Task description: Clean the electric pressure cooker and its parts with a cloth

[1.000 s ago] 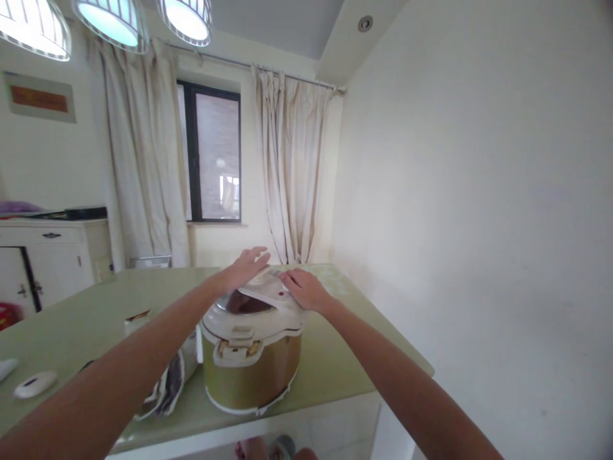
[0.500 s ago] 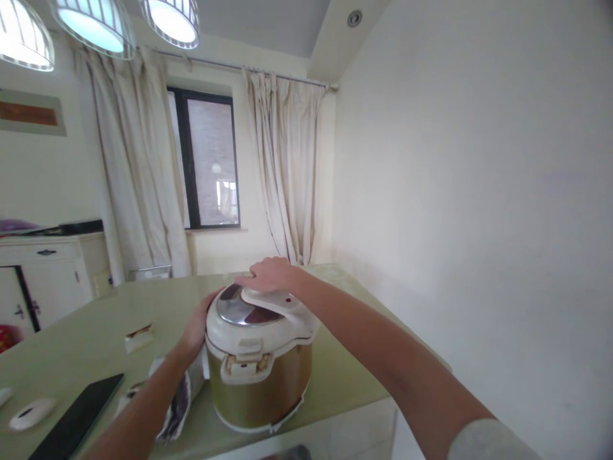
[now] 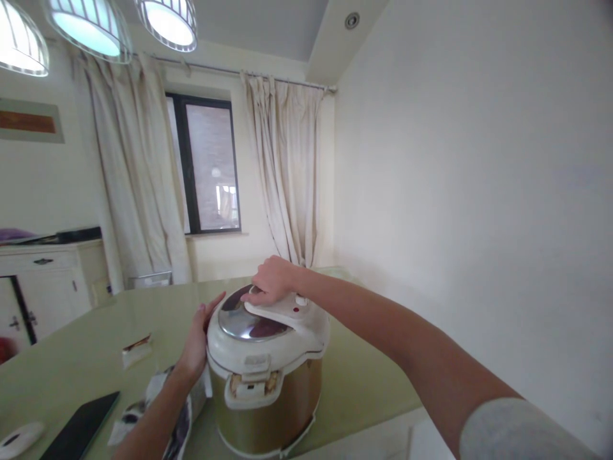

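A white-lidded electric pressure cooker with a gold-brown body stands near the table's front edge. On top, my right hand is closed around the white lid handle, thumb on the near side. The far fingers are out of sight behind it. My left hand rests against the left side of the cooker, its fingers stretched out along the lid's rim. Under my left forearm lies a crumpled white and dark-patterned packet or cloth, partly hidden.
The pale green table carries a dark tablet or phone, a white oval object and a small packet on the left. A white wall rises at the right. Curtains and a window stand behind, with a white cabinet at far left.
The cooker appears lower, closer and a little further right in view. My right hand has settled lower around the handle, with its fingers more curled. My left hand stays at the side.
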Demonstrator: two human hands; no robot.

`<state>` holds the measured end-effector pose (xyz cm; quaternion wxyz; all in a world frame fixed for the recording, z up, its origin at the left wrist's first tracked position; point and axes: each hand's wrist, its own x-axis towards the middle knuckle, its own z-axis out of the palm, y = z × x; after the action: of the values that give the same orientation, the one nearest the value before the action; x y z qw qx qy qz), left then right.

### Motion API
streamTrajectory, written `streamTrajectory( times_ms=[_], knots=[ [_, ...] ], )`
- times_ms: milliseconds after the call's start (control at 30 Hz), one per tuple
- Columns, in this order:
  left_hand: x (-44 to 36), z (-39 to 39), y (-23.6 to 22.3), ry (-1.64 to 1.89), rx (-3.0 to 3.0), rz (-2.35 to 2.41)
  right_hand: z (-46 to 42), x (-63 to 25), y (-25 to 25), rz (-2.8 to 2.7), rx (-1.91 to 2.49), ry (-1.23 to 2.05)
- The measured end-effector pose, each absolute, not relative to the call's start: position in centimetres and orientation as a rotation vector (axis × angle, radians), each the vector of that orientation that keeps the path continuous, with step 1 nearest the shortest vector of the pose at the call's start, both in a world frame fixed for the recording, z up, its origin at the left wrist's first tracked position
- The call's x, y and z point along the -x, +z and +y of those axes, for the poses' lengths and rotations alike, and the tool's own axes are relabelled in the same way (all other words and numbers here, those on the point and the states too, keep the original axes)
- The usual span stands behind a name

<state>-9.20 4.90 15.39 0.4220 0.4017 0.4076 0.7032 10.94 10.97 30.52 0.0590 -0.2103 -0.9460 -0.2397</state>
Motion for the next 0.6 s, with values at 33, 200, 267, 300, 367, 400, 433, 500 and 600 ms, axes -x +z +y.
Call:
streamTrajectory(
  times_ms=[33,200,267,300,367,400,433,500,600],
  knots=[
    [9.2,4.9,15.4,1.759,-1.008,1.017,11.1,-11.0,30.6,-2.868,0.610,-0.759],
    [9.3,4.9,15.4,1.749,-1.076,1.039,11.1,-11.4,30.7,-2.890,0.564,-0.799],
    [9.4,4.9,15.2,1.753,-1.092,1.049,10.8,-11.5,30.6,-2.870,0.630,-0.762],
    [9.5,5.0,15.1,1.756,-1.095,1.050,10.6,-11.4,30.4,-2.844,0.671,-0.742],
    [9.5,5.2,15.1,1.758,-1.104,1.046,10.3,-11.3,30.1,-2.777,0.751,-0.703],
    [9.4,5.4,15.2,1.757,-1.114,1.048,10.0,-11.2,30.0,-2.746,0.795,-0.678],
    [9.3,5.6,15.4,1.761,-1.124,1.057,9.8,-11.1,29.9,-2.721,0.842,-0.651],
    [9.0,5.6,15.9,1.774,-1.150,1.085,9.4,-11.0,29.9,-2.702,0.929,-0.593],
    [8.8,4.4,15.9,1.828,-1.156,1.186,8.9,-11.8,30.8,-2.737,1.027,-0.372]
  ],
)
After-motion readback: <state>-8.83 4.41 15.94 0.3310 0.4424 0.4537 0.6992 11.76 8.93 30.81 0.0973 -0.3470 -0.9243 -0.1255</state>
